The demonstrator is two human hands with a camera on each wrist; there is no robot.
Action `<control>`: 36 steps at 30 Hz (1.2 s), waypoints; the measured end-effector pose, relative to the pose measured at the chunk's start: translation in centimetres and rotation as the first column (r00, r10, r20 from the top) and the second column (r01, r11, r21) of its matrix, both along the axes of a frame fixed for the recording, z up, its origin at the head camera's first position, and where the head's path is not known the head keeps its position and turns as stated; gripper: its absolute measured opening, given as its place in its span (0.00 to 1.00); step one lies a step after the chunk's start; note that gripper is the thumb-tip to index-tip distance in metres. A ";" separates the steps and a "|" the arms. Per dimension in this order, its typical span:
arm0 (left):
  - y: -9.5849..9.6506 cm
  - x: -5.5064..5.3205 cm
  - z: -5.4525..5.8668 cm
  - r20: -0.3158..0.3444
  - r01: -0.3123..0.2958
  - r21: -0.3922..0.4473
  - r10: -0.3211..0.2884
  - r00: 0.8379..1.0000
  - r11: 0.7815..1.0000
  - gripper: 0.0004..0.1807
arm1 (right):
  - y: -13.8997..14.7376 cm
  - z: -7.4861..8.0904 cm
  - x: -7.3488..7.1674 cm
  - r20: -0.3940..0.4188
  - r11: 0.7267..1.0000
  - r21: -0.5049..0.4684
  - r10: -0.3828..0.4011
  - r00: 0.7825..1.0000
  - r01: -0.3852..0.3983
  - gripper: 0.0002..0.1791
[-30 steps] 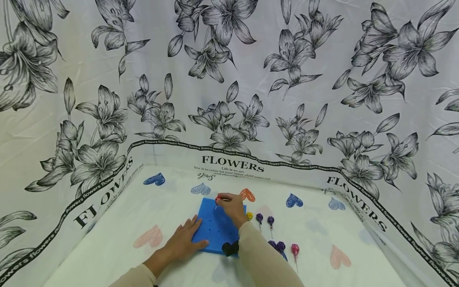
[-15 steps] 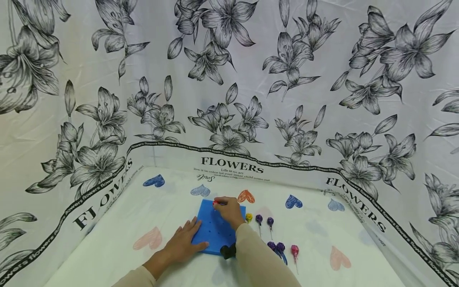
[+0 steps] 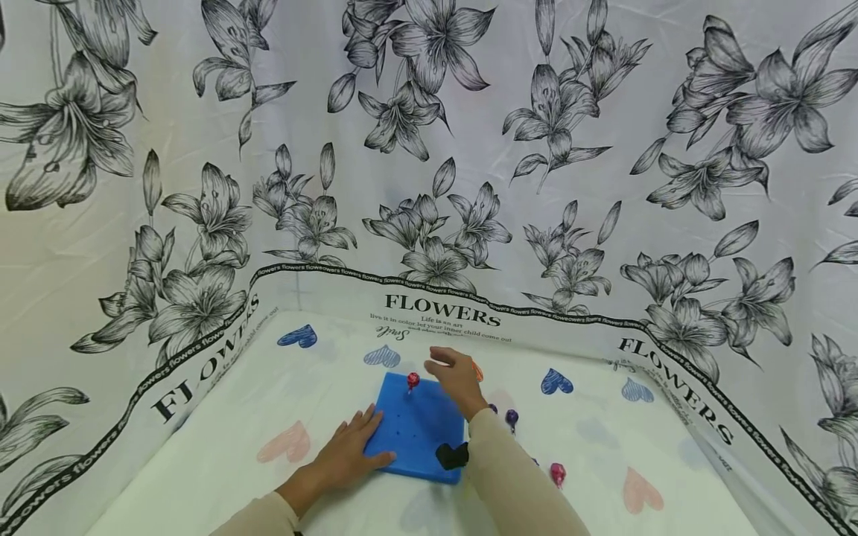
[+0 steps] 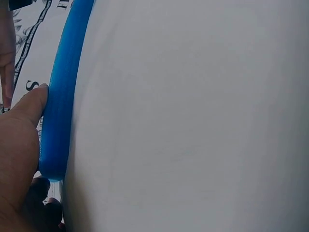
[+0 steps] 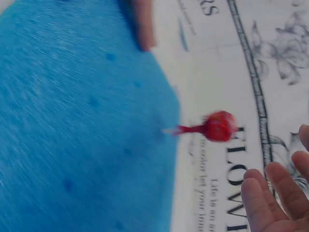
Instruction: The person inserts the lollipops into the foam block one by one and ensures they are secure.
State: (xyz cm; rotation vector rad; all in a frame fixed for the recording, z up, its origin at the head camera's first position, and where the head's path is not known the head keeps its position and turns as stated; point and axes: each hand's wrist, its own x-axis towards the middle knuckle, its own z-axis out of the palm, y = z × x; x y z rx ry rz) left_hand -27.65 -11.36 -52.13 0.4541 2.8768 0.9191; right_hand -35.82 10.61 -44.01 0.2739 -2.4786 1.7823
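Lollipop (image 3: 413,381) stands stick-down in the block (image 3: 414,455), near its far edge. Your right hand (image 3: 457,374) is near it, fingers loose and holding nothing; your left hand (image 3: 351,449) rests against the block's left edge, fingers straight. Expect it light and hard-headed, its wrapper probably slippery and its thin stick bendable; best pinch it just under the head.

The floral cloth (image 3: 469,167) reads "FLOWERS"; below, "Life is an art"; "live it in color let your inner child come out". Its black band (image 3: 415,284) repeats "flowers".
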 end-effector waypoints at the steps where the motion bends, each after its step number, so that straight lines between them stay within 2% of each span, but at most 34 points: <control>1: 0.1 0.0 0.1 0.001 0.000 -0.004 0.000 1.000 1.000 0.50 | 0.6 0.7 0.0 -0.003 1.000 -0.014 -0.002 1.000 0.002 0.20; 5: 0.2 0.1 0.5 0.004 -0.002 -0.007 0.002 1.000 1.000 0.50 | 2.8 2.7 -0.3 -0.024 0.996 -0.093 -0.014 1.000 0.012 0.18; 8: 0.2 0.0 0.3 0.009 0.000 -0.010 0.000 1.000 1.000 0.50 | 4.4 3.9 -0.1 -0.044 0.993 -0.117 -0.032 0.999 0.026 0.17; 14: 0.0 -0.4 0.2 -0.005 0.003 -0.018 -0.003 1.000 1.000 0.49 | 7.6 6.1 0.1 -0.083 0.993 -0.100 -0.074 0.994 0.066 0.17; 18: -0.1 -0.6 0.3 -0.023 0.003 -0.012 -0.003 1.000 1.000 0.49 | 9.6 6.5 -0.2 -0.094 0.990 -0.084 -0.119 0.988 0.111 0.18; 21: -0.1 -0.6 0.4 -0.026 -0.001 -0.016 0.001 1.000 1.000 0.49 | 11.0 6.0 -0.3 -0.084 0.988 -0.068 -0.146 0.986 0.141 0.19; 25: -0.1 -0.4 0.3 -0.028 -0.001 -0.001 0.001 1.000 1.000 0.48 | 12.6 4.6 -0.5 -0.047 0.982 -0.039 -0.188 0.981 0.186 0.19; 30: 0.1 -0.2 0.0 -0.009 0.003 -0.005 -0.003 1.000 1.000 0.48 | 14.2 1.9 -0.6 0.061 0.974 -0.006 -0.225 0.973 0.225 0.21; 36: 0.1 -0.4 0.2 -0.037 0.016 -0.008 -0.016 0.999 1.000 0.48 | 15.4 -1.2 -0.8 0.182 0.966 0.071 -0.258 0.949 0.249 0.23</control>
